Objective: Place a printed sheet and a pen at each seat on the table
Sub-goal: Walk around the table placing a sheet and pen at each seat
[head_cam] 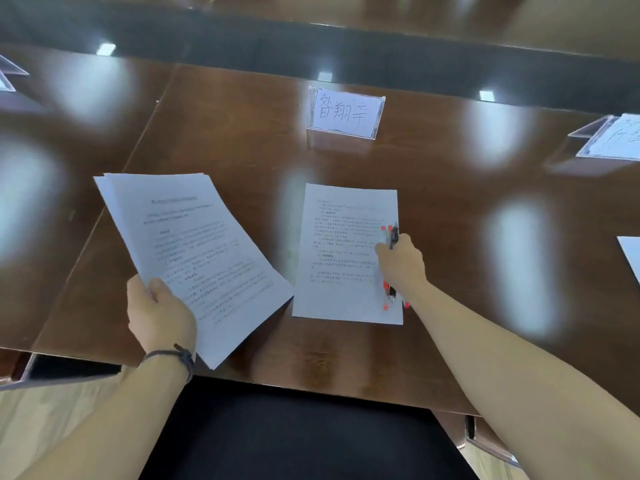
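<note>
R hand (401, 263) fisted on bundle of red-black pens (393, 237) over white printed sheet (343, 254) nr table's (467, 306) near edge, L hand (159, 313) pinching white paper stack (194, 251); risk: several pens drop together.

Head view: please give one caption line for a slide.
Left hand holds a paper stack; right hand, gripping pens, rests on a sheet before a name card.

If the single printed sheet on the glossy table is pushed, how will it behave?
The single white printed sheet looks thin and light, so probably floppy. On the glossy brown wooden table it may slide easily, though the right hand resting on it likely pins it.
</note>
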